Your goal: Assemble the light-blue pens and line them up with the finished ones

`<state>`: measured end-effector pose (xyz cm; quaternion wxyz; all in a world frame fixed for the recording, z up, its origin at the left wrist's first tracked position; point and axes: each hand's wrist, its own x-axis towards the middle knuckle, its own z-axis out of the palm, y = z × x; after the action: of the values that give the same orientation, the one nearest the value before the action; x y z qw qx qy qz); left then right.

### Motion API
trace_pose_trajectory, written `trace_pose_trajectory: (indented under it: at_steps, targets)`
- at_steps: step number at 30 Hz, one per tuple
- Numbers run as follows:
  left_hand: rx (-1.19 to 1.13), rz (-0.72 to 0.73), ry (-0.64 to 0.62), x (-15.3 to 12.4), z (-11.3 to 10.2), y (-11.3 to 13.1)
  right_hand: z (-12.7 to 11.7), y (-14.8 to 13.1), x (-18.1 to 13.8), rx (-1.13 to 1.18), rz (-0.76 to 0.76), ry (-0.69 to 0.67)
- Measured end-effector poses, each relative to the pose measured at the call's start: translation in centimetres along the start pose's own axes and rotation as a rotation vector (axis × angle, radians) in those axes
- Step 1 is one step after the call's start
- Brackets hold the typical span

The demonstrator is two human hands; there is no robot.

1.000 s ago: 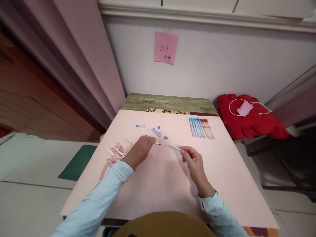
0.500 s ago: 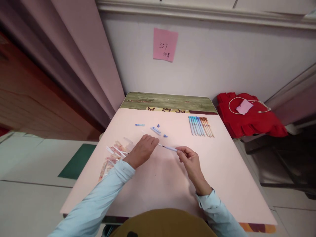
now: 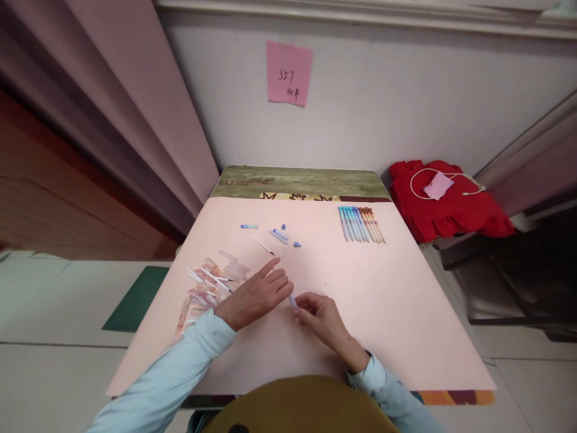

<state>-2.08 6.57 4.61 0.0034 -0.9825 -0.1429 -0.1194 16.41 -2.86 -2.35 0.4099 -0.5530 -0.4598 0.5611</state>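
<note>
My right hand (image 3: 322,319) pinches a pale lavender pen barrel (image 3: 293,300) between thumb and fingers, low over the table's middle. Close to its upper end, my left hand (image 3: 258,294) curls its fingers round a thin white pen refill in line with the barrel, mostly hidden by the fingers. Just beyond the left fingertips a white refill with a dark tip (image 3: 263,245) lies on the table. Farther back are a blue pen part with a clip (image 3: 279,236), two small dark-blue caps (image 3: 297,245) and a short blue tube (image 3: 249,227).
Left of my left hand lies a pile of clear and pinkish pen parts with white refills (image 3: 210,279). A row of blue and brown pens (image 3: 360,224) sits at the back right of the pale pink tabletop (image 3: 383,331). Red cloth (image 3: 451,210) with a cable is beyond the right edge.
My hands have drawn closer together, and the barrel has swung steeper, its right end nearer to me. The refill length between the hands no longer shows. The loose refill is now more exposed.
</note>
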Motion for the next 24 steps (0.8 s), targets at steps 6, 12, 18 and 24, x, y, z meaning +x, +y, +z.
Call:
trace_pose_trajectory:
  at_steps: [6,12,18,24]
  targets:
    - [-0.321,-0.437,0.474,-0.8,1.3,2.8,-0.5,-0.8,0.3,0.153,0.002,0.089]
    - [-1.505,-1.153,0.670,0.8,5.6,6.2,0.6,-0.7,0.2,0.150,-0.004,0.032]
    - [-1.742,-1.289,0.831,0.2,6.3,6.4,-1.5,-0.1,0.2,-0.170,-0.113,0.203]
    - [-1.575,-1.230,0.959,-1.1,7.2,5.4,-6.9,0.8,0.8,-0.545,-0.150,0.510]
